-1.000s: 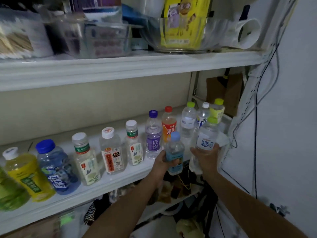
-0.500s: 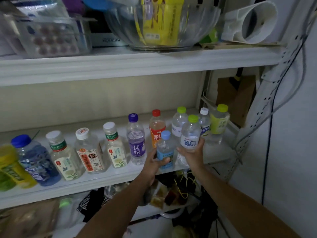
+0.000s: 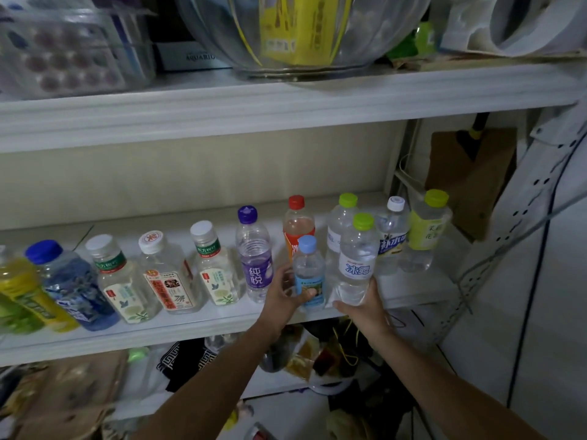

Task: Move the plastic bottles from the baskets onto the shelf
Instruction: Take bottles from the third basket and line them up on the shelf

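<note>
1. Landmark: the purple-capped bottle (image 3: 254,255) stands upright on the middle shelf (image 3: 222,322).
2. Far left of the landmark, at the picture's edge: a yellow bottle (image 3: 22,293), with a blue bottle (image 3: 70,281) just beside it.
3. Between the blue bottle and the landmark stand three clear bottles with white caps in a row: a tea bottle (image 3: 117,281), a red-labelled bottle (image 3: 165,274) and a second tea bottle (image 3: 216,268), the last just left of the landmark.
4. Just right of the landmark, the left hand (image 3: 282,300) grasps the small blue-capped bottle (image 3: 308,274), thumb across its label. The bottle is upright at the shelf's front edge; whether its base rests on the board cannot be told.
5. Behind that bottle: a red-capped orange bottle (image 3: 298,227).
6. Further right of the landmark, the right hand (image 3: 365,308) grasps the green-capped clear bottle (image 3: 357,258) from below at its base. The bottle is upright and touching the small blue-capped bottle.
7. Behind it, and on to the right: another green-capped bottle (image 3: 340,223), a white-capped bottle (image 3: 392,236) and a yellow-labelled bottle (image 3: 425,230).
</note>
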### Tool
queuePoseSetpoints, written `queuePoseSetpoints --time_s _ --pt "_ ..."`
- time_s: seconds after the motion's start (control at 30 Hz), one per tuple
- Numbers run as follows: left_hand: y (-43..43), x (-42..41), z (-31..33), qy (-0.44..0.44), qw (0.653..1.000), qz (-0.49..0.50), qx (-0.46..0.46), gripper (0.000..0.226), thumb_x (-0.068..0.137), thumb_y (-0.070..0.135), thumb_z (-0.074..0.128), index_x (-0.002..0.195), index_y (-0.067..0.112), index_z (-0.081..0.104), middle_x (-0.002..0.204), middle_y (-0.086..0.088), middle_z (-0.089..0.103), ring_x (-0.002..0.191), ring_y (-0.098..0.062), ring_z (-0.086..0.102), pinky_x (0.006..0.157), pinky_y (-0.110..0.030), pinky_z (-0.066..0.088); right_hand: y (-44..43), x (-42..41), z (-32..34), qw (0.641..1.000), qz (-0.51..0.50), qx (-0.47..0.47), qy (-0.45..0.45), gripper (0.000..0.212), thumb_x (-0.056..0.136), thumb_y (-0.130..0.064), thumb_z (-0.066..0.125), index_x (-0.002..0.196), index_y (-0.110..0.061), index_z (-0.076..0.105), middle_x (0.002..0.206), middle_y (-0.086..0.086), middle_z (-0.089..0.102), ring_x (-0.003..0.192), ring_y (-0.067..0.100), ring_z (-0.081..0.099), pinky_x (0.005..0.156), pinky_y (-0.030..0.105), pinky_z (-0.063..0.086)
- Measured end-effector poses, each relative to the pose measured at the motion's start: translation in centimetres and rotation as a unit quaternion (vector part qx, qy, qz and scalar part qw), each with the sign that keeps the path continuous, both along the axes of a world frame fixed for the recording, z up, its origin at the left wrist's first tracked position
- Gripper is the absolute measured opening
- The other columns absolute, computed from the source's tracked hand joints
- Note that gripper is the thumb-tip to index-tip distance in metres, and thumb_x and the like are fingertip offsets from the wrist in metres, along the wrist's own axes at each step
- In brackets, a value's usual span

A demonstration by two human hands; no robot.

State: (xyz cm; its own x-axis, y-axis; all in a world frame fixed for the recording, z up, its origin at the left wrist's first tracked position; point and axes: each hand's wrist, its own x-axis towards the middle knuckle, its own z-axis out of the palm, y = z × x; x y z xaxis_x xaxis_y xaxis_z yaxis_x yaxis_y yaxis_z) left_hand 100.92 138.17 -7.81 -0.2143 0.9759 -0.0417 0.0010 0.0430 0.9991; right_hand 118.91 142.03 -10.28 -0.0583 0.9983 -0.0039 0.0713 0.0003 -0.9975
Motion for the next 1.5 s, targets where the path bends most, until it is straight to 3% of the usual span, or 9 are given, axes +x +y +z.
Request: queuePoseSetpoints --time_s 0.17,0.33,0.5,0.6,0.7,1.0,1.17,1.3,1.5 --pt "0.4 1.3 -1.0 0.089 0.995 0.041 0.01 0.068 0.067 0.004 0.084 0.123 0.011 0.047 0.125 -0.006 0.053 0.115 -0.017 0.055 0.091 -0.028 0.051 0.3 -0.5 0.4 1.0 0.019 -0.001 0.004 0.095 0.061 0.015 0.079 0.141 -0.01 0.034 0.122 -0.001 0.054 0.106 0.01 0.053 0.069 0.001 0.044" --pt "0.9 1.6 -1.0 0.147 0.987 0.065 0.027 0.067 0.069 0.005 0.083 0.128 0.007 0.05 0.126 -0.009 0.048 0.119 -0.017 0.047 0.095 -0.034 0.049 0.7 -0.8 0.9 0.998 0.047 -0.022 0.019 0.09 0.064 0.011 0.079 0.137 -0.017 0.035 0.119 -0.007 0.055 0.102 0.0 0.054 0.068 0.004 0.046" --pt "1.3 1.7 -1.1 0.164 0.984 0.057 0.036 0.063 0.073 0.007 0.081 0.129 0.008 0.051 0.125 -0.007 0.052 0.115 -0.016 0.05 0.089 -0.025 0.049 1.9 -0.7 2.0 0.997 0.071 -0.019 0.02 0.081 0.064 0.015 0.078 0.129 -0.014 0.04 0.113 -0.005 0.059 0.094 -0.008 0.061 0.07 0.006 0.048" --pt "1.5 1.8 -1.0 0.145 0.988 0.056 0.026 0.065 0.071 0.007 0.082 0.127 0.007 0.049 0.124 -0.008 0.055 0.113 -0.019 0.055 0.094 -0.041 0.051 2.4 -0.6 2.1 0.997 0.08 -0.011 0.012 0.078 0.062 0.018 0.078 0.129 -0.003 0.044 0.116 0.005 0.061 0.097 -0.001 0.062 0.071 0.009 0.05" --pt "1.7 1.7 -0.9 0.137 0.989 0.055 0.02 0.064 0.07 0.009 0.084 0.123 0.012 0.048 0.123 -0.003 0.057 0.111 -0.013 0.056 0.093 -0.034 0.051 2.5 -1.0 1.7 0.998 0.05 -0.014 0.019 0.075 0.063 0.013 0.08 0.128 -0.003 0.047 0.117 0.01 0.064 0.104 0.018 0.063 0.071 0.013 0.052" --pt "2.2 1.6 -1.1 0.149 0.987 0.063 0.016 0.065 0.069 0.011 0.084 0.124 0.014 0.05 0.124 -0.004 0.056 0.113 -0.015 0.056 0.096 -0.035 0.05 3.1 -1.6 1.5 1.0 0.024 -0.008 0.011 0.074 0.061 0.007 0.083 0.125 -0.008 0.049 0.112 0.003 0.065 0.1 0.008 0.063 0.071 0.009 0.051" --pt "1.4 2.0 0.2 0.174 0.981 0.057 0.068 0.075 0.073 0.019 0.082 0.134 0.02 0.038 0.132 0.0 0.046 0.122 -0.009 0.049 0.092 -0.006 0.041 3.1 -1.6 1.2 1.0 0.024 0.004 0.012 0.072 0.061 0.007 0.084 0.122 -0.01 0.051 0.108 -0.002 0.066 0.089 -0.006 0.065 0.068 0.007 0.048" --pt "1.0 2.8 3.6 0.25 0.941 0.094 0.207 0.073 0.084 0.04 0.063 0.144 0.011 0.03 0.14 -0.004 0.034 0.132 -0.009 0.034 0.108 -0.012 0.029 3.2 -1.6 1.1 0.999 0.025 0.01 0.018 0.075 0.061 0.005 0.085 0.126 -0.008 0.049 0.113 0.005 0.067 0.1 0.01 0.066 0.073 0.013 0.051" --pt "5.1 2.1 11.2 0.388 0.848 0.157 0.324 0.047 0.092 0.014 0.053 0.137 0.004 0.046 0.137 -0.016 0.038 0.125 -0.03 0.042 0.103 -0.034 0.042 3.2 -1.6 0.8 1.0 0.015 -0.001 0.009 0.076 0.061 0.007 0.083 0.122 -0.018 0.046 0.105 -0.014 0.061 0.085 -0.017 0.059 0.065 0.002 0.045"
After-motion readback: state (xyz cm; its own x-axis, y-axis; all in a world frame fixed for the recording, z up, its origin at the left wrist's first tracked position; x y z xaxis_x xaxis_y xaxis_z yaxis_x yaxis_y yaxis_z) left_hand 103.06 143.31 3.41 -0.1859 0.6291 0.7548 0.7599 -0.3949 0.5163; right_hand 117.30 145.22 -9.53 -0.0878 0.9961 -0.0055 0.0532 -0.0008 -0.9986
